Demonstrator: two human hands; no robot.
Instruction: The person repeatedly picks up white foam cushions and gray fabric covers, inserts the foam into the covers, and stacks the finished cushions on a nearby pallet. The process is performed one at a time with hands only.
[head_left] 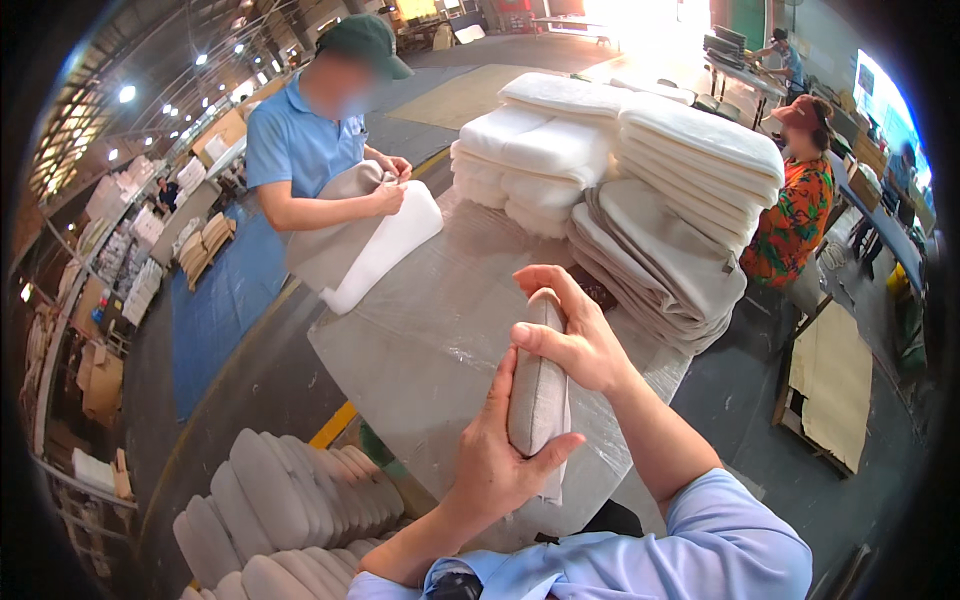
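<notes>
A padded grey fabric cushion [537, 400] stands on its narrow edge over the table, a seam running along it. My left hand [497, 440] grips its near left side, thumb across the near end. My right hand [575, 335] wraps round the far end from the right, its thumb laid over the top edge. Both hands are closed on the cushion; its broad faces are mostly hidden. Just beyond my right hand lies a pile of folded grey fabric covers [640, 250] on the plastic-covered table [400, 400].
Stacks of white padding [700, 165] stand at the table's far side. Across the table at left, a person in a blue shirt [300, 150] handles grey fabric and a white pad [395, 245]. Several grey cushions [290, 490] are piled low at left. Another person [795, 215] is at right.
</notes>
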